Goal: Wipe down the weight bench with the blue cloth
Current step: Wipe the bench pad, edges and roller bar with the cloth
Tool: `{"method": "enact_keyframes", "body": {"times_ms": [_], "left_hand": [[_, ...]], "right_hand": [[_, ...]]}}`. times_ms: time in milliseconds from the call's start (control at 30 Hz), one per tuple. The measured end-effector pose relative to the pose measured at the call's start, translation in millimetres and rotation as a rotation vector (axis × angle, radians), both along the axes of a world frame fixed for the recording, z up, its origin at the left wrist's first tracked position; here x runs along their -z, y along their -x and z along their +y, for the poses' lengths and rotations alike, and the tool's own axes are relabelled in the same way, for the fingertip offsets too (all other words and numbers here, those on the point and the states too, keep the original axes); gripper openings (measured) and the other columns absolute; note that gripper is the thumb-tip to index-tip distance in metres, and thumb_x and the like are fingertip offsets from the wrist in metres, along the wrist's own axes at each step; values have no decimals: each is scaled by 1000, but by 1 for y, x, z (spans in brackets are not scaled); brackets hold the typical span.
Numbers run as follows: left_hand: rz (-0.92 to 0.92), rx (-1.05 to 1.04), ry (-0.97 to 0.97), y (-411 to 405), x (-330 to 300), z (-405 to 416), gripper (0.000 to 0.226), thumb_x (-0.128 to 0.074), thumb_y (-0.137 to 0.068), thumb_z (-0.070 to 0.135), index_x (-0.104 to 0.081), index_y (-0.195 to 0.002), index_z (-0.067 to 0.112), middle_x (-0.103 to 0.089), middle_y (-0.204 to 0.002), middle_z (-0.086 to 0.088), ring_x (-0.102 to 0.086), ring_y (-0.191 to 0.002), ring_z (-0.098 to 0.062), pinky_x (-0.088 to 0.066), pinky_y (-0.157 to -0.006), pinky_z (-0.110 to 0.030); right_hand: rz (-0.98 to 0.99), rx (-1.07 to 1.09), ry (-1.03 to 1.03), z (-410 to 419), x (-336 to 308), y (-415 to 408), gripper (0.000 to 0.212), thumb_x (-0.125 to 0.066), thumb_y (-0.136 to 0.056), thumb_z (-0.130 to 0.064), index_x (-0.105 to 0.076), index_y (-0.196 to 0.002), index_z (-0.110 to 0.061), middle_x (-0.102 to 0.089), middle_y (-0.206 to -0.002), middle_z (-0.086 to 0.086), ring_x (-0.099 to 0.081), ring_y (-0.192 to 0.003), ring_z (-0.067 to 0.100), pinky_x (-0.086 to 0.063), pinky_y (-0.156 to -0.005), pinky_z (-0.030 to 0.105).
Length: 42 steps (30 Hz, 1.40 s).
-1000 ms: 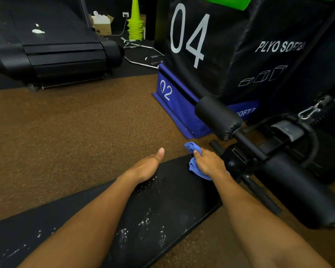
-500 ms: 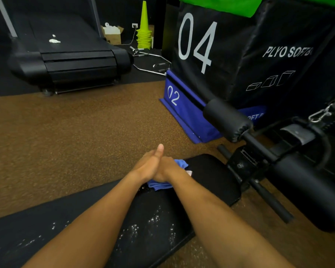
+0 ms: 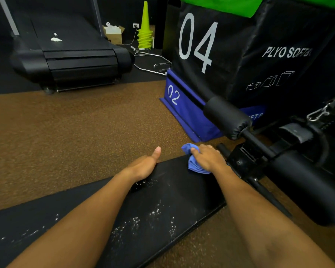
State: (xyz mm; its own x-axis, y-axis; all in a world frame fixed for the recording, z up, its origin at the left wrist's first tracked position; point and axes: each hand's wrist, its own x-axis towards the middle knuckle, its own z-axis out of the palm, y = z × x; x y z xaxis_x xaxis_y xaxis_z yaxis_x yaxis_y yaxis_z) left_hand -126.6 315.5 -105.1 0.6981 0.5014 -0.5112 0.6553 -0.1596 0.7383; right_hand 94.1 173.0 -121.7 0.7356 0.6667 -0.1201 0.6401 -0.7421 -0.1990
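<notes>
The black weight bench pad (image 3: pixel 174 192) runs from the lower left toward the middle and carries white powdery specks. My right hand (image 3: pixel 208 157) presses the bunched blue cloth (image 3: pixel 193 165) onto the pad's far end, fingers curled over it. My left hand (image 3: pixel 143 167) rests flat on the pad's left edge with the thumb pointing up and holds nothing.
Black foam rollers (image 3: pixel 226 117) and the bench's metal frame (image 3: pixel 248 161) stand right beside the cloth. Behind them are a blue plyo box marked 02 (image 3: pixel 182 107) and a black one marked 04 (image 3: pixel 230 51). A treadmill (image 3: pixel 72 60) and stacked yellow cones (image 3: pixel 145 29) sit at the back.
My right hand slid the cloth left to meet my left hand, then back right to the pad's far end. My left hand stayed in place.
</notes>
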Motion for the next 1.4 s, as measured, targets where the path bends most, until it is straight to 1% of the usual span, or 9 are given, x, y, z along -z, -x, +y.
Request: {"method": "enact_keyframes", "body": {"times_ms": [133,267,400,533,733,933,1033,1200,1400], "left_hand": [[9,-22,38,2,-2,3,99,-12,-71,95,-73,-116,31,-62,-135,4,-54,-126,-20,-30,-114,-43],[-60,-127,99,-1,3,7,121,-15,-56,104,-60,-137,26,-53,-148,-3,-48,-136,-23,-28,-117,-47],[-122,-167,57,-1,-2,3,93,-17,-82,88,-59,-138,25,-54,-147,-7,-47,-137,-25,-29,-117,-45],[-143,-142,25,-1,4,6,84,-18,-92,77,-53,-143,21,-56,-144,-7,-50,-133,-24,-31,-116,-45],[-39,-46,-32,-4,-2,-3,80,-14,-94,76,-44,-150,28,-35,-160,-5,-31,-148,-28,-21,-117,-42],[77,43,21,-13,19,9,125,-9,-43,110,-67,-126,37,-51,-149,0,-44,-138,-27,-25,-116,-51],[77,52,9,-10,11,5,123,-9,-47,108,-67,-128,35,-50,-151,0,-42,-140,-27,-24,-117,-50],[38,124,-90,-18,0,-10,84,-13,-92,78,-58,-140,26,-41,-157,-3,-35,-146,-27,-23,-116,-43],[-31,211,-196,-49,0,-35,82,-13,-93,77,-43,-151,27,-36,-160,1,-30,-148,-24,-22,-118,-40]], "right_hand": [[3,105,39,7,1,5,56,-26,-99,-46,-56,-133,-11,-54,-139,13,-43,-131,32,-33,-106,47],[-54,-151,154,36,-2,50,56,-20,-101,-41,-66,-122,-17,-61,-135,9,-48,-129,28,-25,-110,53],[40,-450,120,66,-1,120,42,-31,-100,-33,-67,-114,-16,-69,-119,13,-59,-114,33,-34,-102,48],[85,-456,61,64,-1,118,49,-29,-100,-44,-66,-113,-15,-69,-114,14,-59,-109,33,-37,-96,45],[-69,-248,-14,14,6,46,59,-23,-99,-50,-62,-118,-9,-65,-120,11,-53,-120,29,-32,-106,40],[-51,8,-87,-26,12,5,43,-31,-102,-40,-52,-132,-18,-57,-134,4,-47,-128,27,-35,-107,43],[31,131,-67,-33,8,1,47,-27,-103,-40,-46,-140,-18,-51,-139,11,-45,-129,35,-36,-105,45],[171,319,-69,-57,8,-9,55,-23,-102,-44,-50,-137,-11,-54,-135,20,-52,-121,39,-40,-100,44],[273,503,-119,-87,3,1,57,-25,-103,-46,-57,-133,-10,-55,-138,18,-51,-126,36,-39,-101,39]]}}
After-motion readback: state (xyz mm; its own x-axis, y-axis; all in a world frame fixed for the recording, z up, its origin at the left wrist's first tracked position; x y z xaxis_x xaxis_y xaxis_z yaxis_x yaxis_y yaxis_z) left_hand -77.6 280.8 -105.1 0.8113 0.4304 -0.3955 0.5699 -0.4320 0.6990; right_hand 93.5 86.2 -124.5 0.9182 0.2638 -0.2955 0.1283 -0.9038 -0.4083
